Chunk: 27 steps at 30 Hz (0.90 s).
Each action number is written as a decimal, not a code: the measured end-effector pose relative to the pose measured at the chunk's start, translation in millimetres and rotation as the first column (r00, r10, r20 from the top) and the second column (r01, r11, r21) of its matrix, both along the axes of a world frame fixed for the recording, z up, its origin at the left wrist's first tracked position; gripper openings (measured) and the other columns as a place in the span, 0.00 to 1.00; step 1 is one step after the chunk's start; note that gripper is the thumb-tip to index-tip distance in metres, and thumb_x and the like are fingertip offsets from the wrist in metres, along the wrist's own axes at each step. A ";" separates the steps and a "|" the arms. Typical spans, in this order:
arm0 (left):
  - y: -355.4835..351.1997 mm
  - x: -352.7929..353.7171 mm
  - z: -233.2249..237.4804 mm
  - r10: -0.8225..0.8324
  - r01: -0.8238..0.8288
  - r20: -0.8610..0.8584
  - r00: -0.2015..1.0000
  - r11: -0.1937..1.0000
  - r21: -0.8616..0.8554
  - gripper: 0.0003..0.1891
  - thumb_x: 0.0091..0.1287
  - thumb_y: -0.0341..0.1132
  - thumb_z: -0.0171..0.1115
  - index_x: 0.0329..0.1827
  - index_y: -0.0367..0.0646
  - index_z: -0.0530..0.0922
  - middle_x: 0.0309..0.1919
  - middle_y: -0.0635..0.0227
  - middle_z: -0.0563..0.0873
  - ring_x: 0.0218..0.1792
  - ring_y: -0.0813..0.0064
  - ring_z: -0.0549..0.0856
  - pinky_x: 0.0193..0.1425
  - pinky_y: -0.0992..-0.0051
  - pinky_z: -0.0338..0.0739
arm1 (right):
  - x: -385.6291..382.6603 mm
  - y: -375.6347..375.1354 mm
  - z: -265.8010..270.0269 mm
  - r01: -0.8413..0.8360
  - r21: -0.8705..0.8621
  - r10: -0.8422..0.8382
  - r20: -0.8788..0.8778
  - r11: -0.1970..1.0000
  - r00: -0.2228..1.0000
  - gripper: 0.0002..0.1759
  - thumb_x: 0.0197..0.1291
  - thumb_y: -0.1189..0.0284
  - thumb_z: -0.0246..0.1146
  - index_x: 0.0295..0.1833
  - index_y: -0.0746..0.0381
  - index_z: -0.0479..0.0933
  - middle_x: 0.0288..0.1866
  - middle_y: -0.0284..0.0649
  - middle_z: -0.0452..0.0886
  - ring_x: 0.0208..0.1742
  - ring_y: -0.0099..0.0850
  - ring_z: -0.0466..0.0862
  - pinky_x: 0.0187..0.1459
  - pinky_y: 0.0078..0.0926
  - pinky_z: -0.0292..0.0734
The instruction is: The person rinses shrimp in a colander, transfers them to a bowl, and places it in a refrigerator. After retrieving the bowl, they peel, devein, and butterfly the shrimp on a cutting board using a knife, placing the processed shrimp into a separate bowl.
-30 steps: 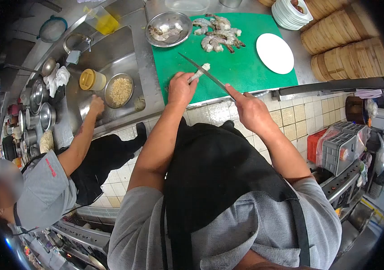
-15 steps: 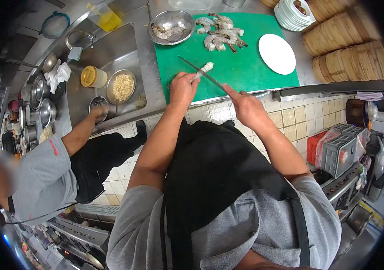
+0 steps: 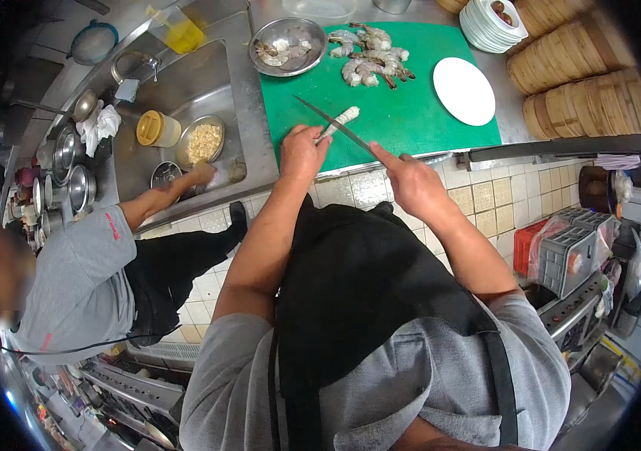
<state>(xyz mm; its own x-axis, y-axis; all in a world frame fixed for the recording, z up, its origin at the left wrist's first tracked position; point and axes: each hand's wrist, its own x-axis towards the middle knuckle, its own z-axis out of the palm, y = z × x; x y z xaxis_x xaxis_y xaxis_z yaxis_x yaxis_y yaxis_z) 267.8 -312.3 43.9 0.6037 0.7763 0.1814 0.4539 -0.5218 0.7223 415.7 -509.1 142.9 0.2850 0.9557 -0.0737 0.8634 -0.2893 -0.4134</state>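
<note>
On the green cutting board [image 3: 403, 124], my left hand [image 3: 305, 152] is closed on the near end of a peeled shrimp [image 3: 348, 115] stretched out straight. My right hand [image 3: 415, 183] grips a knife [image 3: 333, 122], its index finger laid along the blade. The blade crosses over the shrimp just beyond my left fingertips, its tip pointing to the far left. Toward the back of the board lies a pile of shrimp [image 3: 374, 56] with tails on. A metal bowl [image 3: 288, 68] holding a few more shrimp stands at the board's far left corner.
A white oval plate [image 3: 464, 92] rests at the board's right, with stacked white dishes [image 3: 486, 26] and bamboo steamers [image 3: 583, 105] beyond. Left is a sink [image 3: 208, 83] with a bowl of chopped pale food [image 3: 205, 143] and a yellow-lidded container [image 3: 157, 129]. A co-worker's hand [image 3: 202, 173] reaches in there.
The knife and shrimp have shifted only slightly under my hands. The co-worker's hand has moved right, from the small bowl to the bowl of chopped food.
</note>
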 end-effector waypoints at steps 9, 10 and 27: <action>-0.5 -4.8 7.1 0.012 -0.012 -0.099 0.995 1.000 0.000 0.12 0.59 0.35 0.75 0.43 0.40 0.89 0.37 0.55 0.87 0.38 0.53 0.87 0.46 0.61 0.81 | -4.7 1.2 -3.8 -0.008 0.032 0.008 -0.018 0.999 1.000 0.37 0.59 0.81 0.57 0.76 0.50 0.69 0.39 0.60 0.83 0.39 0.56 0.86 0.41 0.50 0.83; -0.4 -4.2 8.3 0.013 -0.013 -0.097 0.995 1.000 -0.001 0.12 0.59 0.35 0.75 0.43 0.40 0.89 0.37 0.55 0.87 0.38 0.53 0.87 0.46 0.61 0.81 | -4.9 -0.9 0.1 -0.013 0.052 0.013 -0.008 0.999 1.000 0.37 0.58 0.81 0.57 0.76 0.50 0.70 0.39 0.61 0.83 0.39 0.56 0.87 0.42 0.50 0.84; -1.4 -3.1 13.1 0.030 -0.047 -0.189 0.982 0.995 -0.084 0.14 0.60 0.39 0.76 0.43 0.41 0.89 0.39 0.57 0.88 0.43 0.56 0.87 0.49 0.62 0.81 | -4.9 13.7 -9.1 0.001 -0.003 -0.001 -0.117 1.000 0.993 0.36 0.61 0.81 0.57 0.76 0.50 0.70 0.40 0.60 0.83 0.41 0.57 0.86 0.44 0.51 0.82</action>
<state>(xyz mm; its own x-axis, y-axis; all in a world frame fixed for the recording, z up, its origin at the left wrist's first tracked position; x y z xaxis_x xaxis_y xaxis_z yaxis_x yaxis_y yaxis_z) 264.8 -313.7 57.0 0.5901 0.8073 -0.0019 0.6035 -0.4396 0.6652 410.7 -495.4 133.8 0.2753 0.9551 -0.1092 0.8090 -0.2915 -0.5104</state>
